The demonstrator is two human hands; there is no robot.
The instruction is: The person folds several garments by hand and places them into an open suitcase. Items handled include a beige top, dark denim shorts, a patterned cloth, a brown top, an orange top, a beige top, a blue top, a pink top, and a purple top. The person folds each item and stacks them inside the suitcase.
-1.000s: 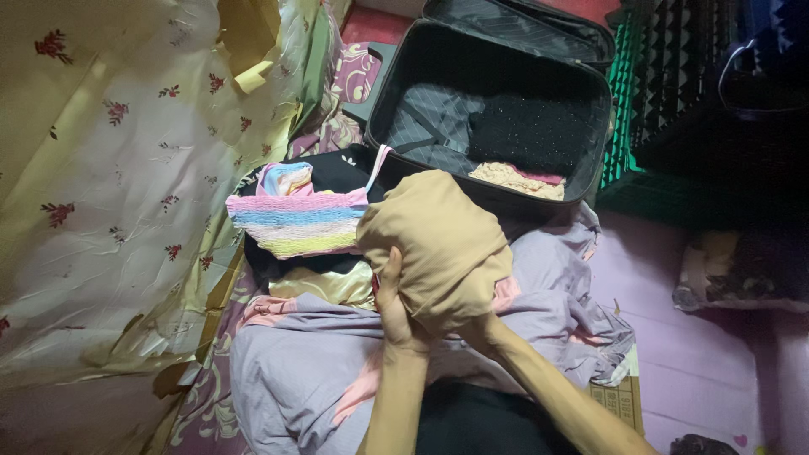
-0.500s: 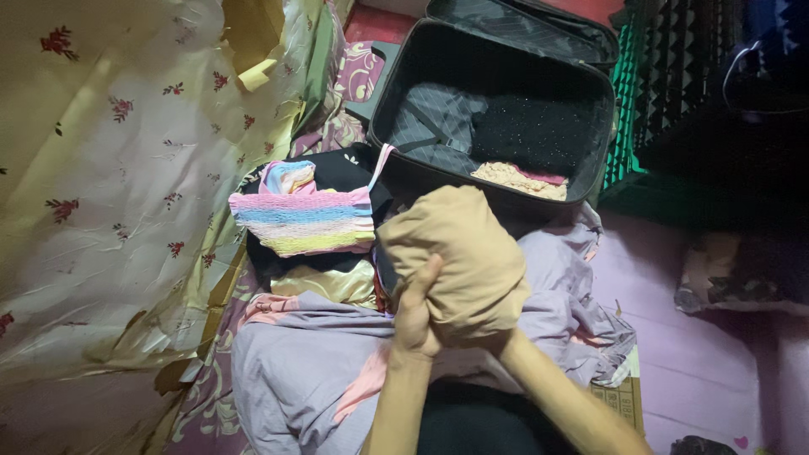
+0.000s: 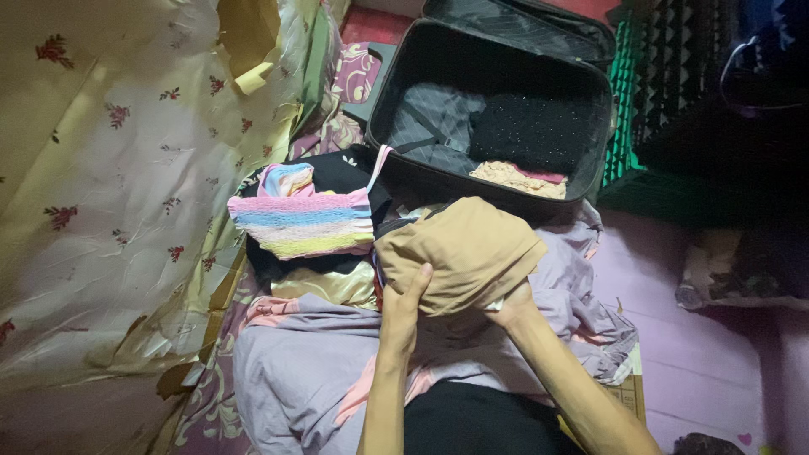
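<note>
1. Head camera looks down on both bare hands, which hold a folded tan garment (image 3: 462,253) above a rumpled lilac sheet (image 3: 320,371).
2. Left hand (image 3: 404,303) grips the garment's near left edge: the thumb lies up over the top of the cloth, and the other fingers are curled under it, out of sight.
3. Right hand (image 3: 508,305) is tucked beneath the near right edge; only its knuckles and wrist show, and the cloth covers the fingers, so how tightly they close cannot be told, though the hand plainly bears the bundle from below.
4. Most of the garment lies beyond the fingers, away from the person, and its far edge reaches close to the front wall of an open black suitcase (image 3: 590,126).
5. Inside the suitcase lie a dark striped piece, a dark speckled piece and a small beige lace item (image 3: 514,179).
6. Just left of the garment, and apart from it, a pile of folded clothes carries a pastel striped piece (image 3: 303,223) on top, over black cloth.
7. A yellow flowered curtain (image 3: 109,168) fills the left side.
</note>
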